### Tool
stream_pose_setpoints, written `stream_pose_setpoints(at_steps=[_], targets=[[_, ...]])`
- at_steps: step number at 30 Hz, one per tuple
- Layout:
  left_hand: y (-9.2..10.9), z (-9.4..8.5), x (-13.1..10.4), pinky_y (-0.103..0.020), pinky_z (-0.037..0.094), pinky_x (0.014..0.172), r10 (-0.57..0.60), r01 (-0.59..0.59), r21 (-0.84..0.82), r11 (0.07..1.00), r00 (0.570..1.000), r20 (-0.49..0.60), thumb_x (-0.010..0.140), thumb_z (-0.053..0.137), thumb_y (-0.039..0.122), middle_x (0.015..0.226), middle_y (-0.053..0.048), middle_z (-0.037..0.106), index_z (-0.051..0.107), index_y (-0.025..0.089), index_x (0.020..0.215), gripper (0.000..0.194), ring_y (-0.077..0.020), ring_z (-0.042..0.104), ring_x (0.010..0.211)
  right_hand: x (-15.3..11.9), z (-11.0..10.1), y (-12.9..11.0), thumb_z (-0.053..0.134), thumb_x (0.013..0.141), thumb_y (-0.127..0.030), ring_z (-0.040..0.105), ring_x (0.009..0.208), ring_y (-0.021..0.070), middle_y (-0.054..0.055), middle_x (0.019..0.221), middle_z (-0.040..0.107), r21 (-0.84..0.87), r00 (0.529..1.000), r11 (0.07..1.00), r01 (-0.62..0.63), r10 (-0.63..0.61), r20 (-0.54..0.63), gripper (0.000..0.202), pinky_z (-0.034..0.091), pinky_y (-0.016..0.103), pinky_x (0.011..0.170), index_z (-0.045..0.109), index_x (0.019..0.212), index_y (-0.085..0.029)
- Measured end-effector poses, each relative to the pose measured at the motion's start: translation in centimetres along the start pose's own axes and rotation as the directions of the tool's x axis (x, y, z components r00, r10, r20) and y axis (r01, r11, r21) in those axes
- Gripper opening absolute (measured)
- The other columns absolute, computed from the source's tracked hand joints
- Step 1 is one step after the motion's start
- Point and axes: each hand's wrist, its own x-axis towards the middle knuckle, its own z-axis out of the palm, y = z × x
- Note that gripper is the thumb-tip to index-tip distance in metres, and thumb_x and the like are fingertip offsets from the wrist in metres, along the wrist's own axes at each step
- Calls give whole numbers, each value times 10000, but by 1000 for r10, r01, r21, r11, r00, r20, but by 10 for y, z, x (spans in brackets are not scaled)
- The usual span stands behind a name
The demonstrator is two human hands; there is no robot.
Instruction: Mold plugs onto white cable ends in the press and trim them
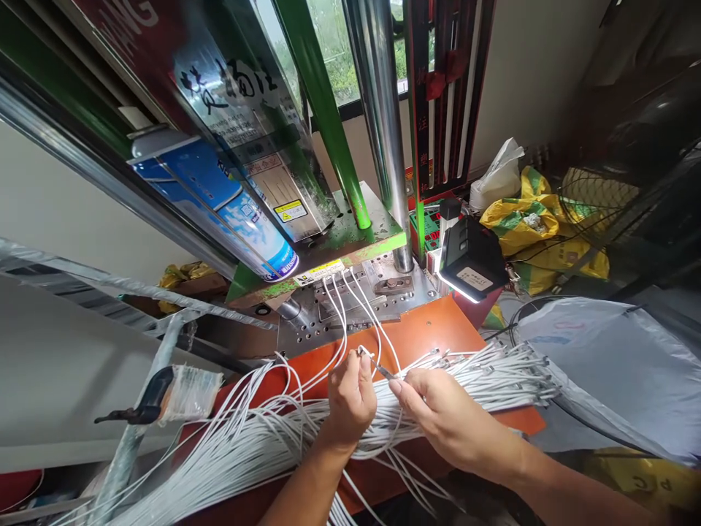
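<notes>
My left hand [352, 391] is closed on a small white cable end, which pokes out above its thumb and finger. From the right, my right hand [446, 416] pinches a thin metal tool [383, 371], its tip at the cable end. Beneath both hands a large bundle of white cables [246, 446] lies across the orange board [432, 325]. Metal-tipped cable ends [526, 372] gather at the right of the bundle. Several white cables run up to the metal mould plate [355, 292] behind the hands.
A blue spray can [219, 204] and a tall metal tin [263, 124] stand on the green machine plate [377, 241]. A black lamp [472, 256] shines at the right. A clamp [156, 398] wrapped in plastic sits on the left rail. Yellow sacks [569, 248] lie behind at right.
</notes>
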Motion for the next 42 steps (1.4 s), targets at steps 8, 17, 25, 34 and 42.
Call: stream_pose_setpoints(at_steps=[8, 17, 25, 34, 42], targets=[[-13, -6, 9, -319, 438, 615, 70, -71, 1, 998, 994, 84, 972, 589, 285, 588, -45, 602, 553, 226, 723, 259, -209, 614, 558, 16, -38, -7, 371, 1105, -448, 487, 515, 118, 2, 569, 568, 153, 926, 977, -149, 84, 369, 565, 390, 264, 565, 617, 673, -179], [9, 10, 4, -273, 382, 586, -206, 221, -197, 955, 974, 91, 1105, 381, 381, 638, 34, 458, 443, 235, 756, 384, -140, 457, 565, -1, -11, 3, 516, 1085, -353, 403, 603, 137, 21, 692, 556, -441, 995, 897, -12, -32, -92, 476, 241, 333, 594, 671, 675, -168], [18, 14, 6, -256, 363, 531, -351, 366, -356, 860, 930, 107, 1099, 412, 466, 635, 41, 448, 439, 232, 744, 426, -126, 413, 550, 5, 21, 15, 567, 1063, -334, 552, 857, 223, 94, 924, 644, -655, 911, 756, -12, -262, -319, 354, 366, 326, 721, 669, 759, -184], [8, 14, -1, -287, 351, 586, -332, 325, -312, 893, 943, 34, 1105, 417, 422, 648, 35, 465, 455, 233, 766, 389, -140, 418, 581, 15, 34, 13, 513, 1088, -362, 551, 842, 230, 100, 927, 633, -655, 907, 756, -12, -267, -325, 397, 379, 334, 707, 646, 754, -195], [4, 11, 3, -305, 351, 602, -293, 294, -285, 912, 955, 49, 1095, 421, 453, 641, 33, 447, 445, 236, 754, 405, -148, 404, 589, 14, 42, 18, 414, 1123, -389, 483, 670, 170, 46, 769, 569, -616, 917, 787, 7, -250, -309, 497, 254, 334, 594, 618, 716, -189]])
